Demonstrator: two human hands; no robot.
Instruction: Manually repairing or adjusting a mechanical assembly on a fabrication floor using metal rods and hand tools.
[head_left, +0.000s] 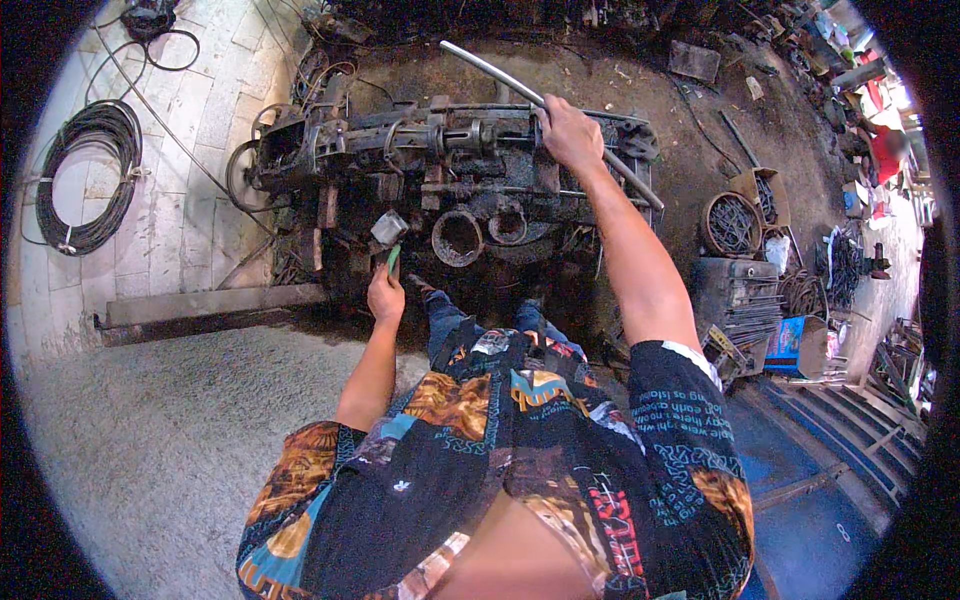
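Observation:
A long grey metal rod [490, 69] slants over the machine, and my right hand [571, 137] is closed around it near its middle. Its lower right end reaches past the machine's right side. Below it is the dark, greasy machine [405, 145], with shafts and round clamps along its top. My left hand [386, 294] is closed on a short green handle [394, 258] at the machine's near side. A pale, square-sided metal piece [389, 228] shows just above that handle; I cannot tell whether they are joined. Two round tins [457, 239] [508, 227] sit right of it.
A coil of black cable [88, 177] lies on the pale tiles at left. To the right stand a round basket of metal parts [730, 222], a dark crate [738, 300] and a blue box [797, 345]. A person in red [885, 150] is at far right.

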